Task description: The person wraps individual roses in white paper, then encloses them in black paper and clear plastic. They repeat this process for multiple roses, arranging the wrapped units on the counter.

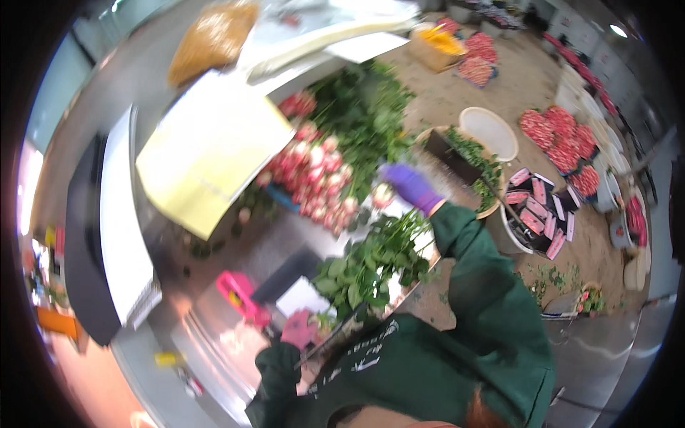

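My left hand (299, 329), in a pink glove, is low in front of me, closed around the head end of a leafy rose bunch (356, 275). The bunch slants away to the right, with its cut stems at the far end. My right hand (409, 184), in a purple glove, reaches forward, blurred, beside a single pale rose bloom (382, 196). Its fingers are unclear, so I cannot tell whether it grips anything. Past it lies a large pile of pink-and-white roses (321, 176) with green foliage (369, 107). Near my left hand is a pink tape dispenser (241, 297).
A stack of yellow paper sheets (214, 160) juts over the metal table at left, beside white sheets (126, 224). To the right are a tub of leaf cuttings (476, 155) and a bucket of black-and-pink packages (540, 208). Bundled roses (562, 134) sit on the floor.
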Available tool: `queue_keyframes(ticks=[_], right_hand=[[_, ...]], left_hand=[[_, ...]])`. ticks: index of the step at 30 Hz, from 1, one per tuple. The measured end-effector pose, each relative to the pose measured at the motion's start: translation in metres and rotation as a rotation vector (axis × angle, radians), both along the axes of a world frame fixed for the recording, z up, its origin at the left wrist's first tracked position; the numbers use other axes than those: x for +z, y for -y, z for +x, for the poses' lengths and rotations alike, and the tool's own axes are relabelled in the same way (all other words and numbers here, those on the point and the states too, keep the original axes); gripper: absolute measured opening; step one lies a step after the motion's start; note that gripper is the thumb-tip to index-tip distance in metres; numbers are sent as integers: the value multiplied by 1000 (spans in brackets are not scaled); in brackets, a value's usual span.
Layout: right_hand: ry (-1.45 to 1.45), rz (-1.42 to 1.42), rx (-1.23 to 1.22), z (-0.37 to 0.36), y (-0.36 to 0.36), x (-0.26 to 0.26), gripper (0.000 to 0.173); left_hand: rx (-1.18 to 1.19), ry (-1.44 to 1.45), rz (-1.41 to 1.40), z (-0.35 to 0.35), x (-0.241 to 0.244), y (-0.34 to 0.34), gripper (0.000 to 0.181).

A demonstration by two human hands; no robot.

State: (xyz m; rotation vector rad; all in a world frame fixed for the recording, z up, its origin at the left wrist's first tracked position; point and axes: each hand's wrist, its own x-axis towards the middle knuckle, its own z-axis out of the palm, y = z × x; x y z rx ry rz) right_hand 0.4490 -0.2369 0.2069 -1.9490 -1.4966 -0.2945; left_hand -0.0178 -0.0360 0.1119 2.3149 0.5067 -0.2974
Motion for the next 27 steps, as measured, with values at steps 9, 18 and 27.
queue_keyframes(ticks=[9, 18, 27], right_hand=[[99, -31, -71, -30, 3, -1, 27], [-628, 612, -135, 15, -24, 50, 26], [-129, -253, -11, -1, -46, 46, 19]], left_hand=[[-93, -21, 8, 8, 17, -4, 35], [-43, -71, -45, 4, 13, -5, 36], [-41, -12, -36, 4, 10, -4, 33]])
